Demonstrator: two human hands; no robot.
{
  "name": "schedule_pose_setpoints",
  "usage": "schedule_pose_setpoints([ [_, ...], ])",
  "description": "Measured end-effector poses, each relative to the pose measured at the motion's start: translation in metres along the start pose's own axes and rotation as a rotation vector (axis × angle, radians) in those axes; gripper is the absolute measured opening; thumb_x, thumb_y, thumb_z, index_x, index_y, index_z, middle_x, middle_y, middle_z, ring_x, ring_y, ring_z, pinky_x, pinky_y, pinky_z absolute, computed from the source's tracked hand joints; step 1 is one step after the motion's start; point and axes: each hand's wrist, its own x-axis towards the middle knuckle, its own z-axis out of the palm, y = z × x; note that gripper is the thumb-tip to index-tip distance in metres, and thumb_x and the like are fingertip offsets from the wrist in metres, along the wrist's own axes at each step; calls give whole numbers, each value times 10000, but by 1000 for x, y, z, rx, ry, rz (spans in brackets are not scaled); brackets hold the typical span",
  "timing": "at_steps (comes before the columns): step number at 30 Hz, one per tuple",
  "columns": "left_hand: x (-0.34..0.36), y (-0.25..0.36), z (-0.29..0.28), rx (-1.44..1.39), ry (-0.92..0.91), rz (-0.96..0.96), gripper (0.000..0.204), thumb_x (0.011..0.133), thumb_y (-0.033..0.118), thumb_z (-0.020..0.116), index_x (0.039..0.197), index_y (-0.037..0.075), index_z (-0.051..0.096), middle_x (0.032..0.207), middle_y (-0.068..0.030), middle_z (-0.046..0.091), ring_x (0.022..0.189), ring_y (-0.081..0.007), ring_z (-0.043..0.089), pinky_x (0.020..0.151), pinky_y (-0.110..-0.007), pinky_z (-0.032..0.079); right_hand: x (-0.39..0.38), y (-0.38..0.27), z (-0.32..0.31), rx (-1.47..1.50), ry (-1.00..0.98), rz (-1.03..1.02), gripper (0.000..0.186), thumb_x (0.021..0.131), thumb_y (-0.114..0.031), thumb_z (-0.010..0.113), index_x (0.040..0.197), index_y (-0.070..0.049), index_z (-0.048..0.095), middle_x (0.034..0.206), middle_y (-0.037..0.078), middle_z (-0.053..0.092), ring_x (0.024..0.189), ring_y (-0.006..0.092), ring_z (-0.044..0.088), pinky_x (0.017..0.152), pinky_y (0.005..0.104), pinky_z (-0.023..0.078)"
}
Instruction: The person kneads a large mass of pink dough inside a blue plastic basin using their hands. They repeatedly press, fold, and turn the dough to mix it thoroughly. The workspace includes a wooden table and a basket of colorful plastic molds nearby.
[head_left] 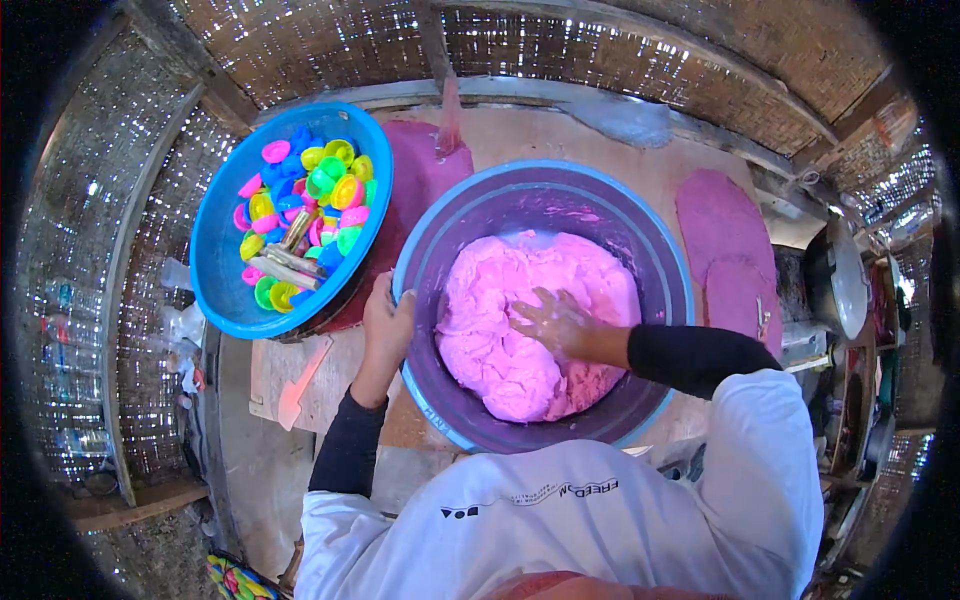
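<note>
A large purple tub [455, 410] with a light-blue rim stands before me, tilted slightly. A lumpy mass of bright pink dough [500, 330] fills much of its bottom, with a darker, crumblier part at the lower right. My right hand [555, 322] lies on the dough with its fingers spread, smeared with pink. At the tub's left rim, my left hand [388, 325] holds the edge, its thumb at the rim and its other fingers partly hidden.
Left of the tub, a blue basin [210, 255] holds many colourful plastic cups and several stick-like pieces. A pink flat spatula [297, 400] lies on the wooden board [530, 125]. Purple-pink mats [725, 250] lie around. A pan [840, 278] stands at the right, near woven walls.
</note>
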Motion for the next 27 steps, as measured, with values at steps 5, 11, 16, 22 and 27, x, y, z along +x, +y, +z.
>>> schedule_pose_setpoints([
  [5,-1,-5,-1,153,3,76,263,813,83,513,1051,-29,503,914,-190,618,853,-266,612,772,-339,448,42,24,31,122,129,-51,234,798,-194,506,988,-116,618,1095,115,535,952,378,547,648,473,500],
  [11,1,-14,-2,123,39,69,267,808,108,527,1047,-12,520,890,-185,625,838,-278,619,756,-353,455,103,45,42,146,163,125,196,781,-192,503,846,-112,670,802,130,651,733,296,639,639,422,505],
  [16,6,-20,-9,139,18,39,241,819,61,513,1046,-20,511,895,-119,600,820,-178,574,749,-293,441,135,43,25,167,73,369,205,769,-165,487,853,-90,659,886,116,661,871,290,626,775,448,474],
  [22,5,-17,-1,21,13,50,265,800,93,520,1038,-22,522,900,-155,617,818,-222,599,764,-326,448,66,85,45,462,115,-53,437,839,-269,513,1183,0,489,1156,223,549,1062,339,534,930,426,405],
  [27,-1,-14,-6,-10,36,9,249,816,68,505,1044,-33,512,900,-148,619,820,-194,594,764,-312,449,-21,102,-40,724,-67,494,451,876,-323,496,1212,-21,488,1238,176,510,1118,285,503,978,375,378],
])
